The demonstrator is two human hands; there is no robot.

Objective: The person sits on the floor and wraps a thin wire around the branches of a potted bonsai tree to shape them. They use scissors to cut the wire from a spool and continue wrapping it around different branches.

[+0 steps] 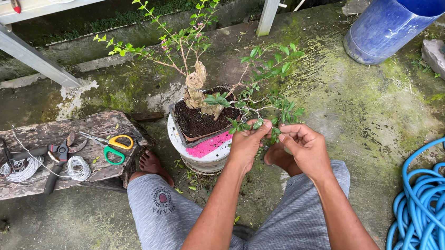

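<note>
Ground: mossy, damp concrete yard, with a blue barrel (395,16) lying on its side and a coiled blue hose (440,198) at the right.
Bonsai (198,84): stands in a dark pot (201,124) on an upturned white bucket (206,152), just ahead of the person's knees.
Low branch (264,111): thin, leafy, springy — it looks easy to snap, so best held near the woody stem, not the leaves.
Left hand (248,144): fingertips pinched on the branch tip.
Right hand (303,144): fingers pressed together on the same twig, just beside the left.
Bench (49,136): weathered wood — holds wire coils (77,167), pliers (58,156) and green-and-yellow scissors (109,147).
</note>
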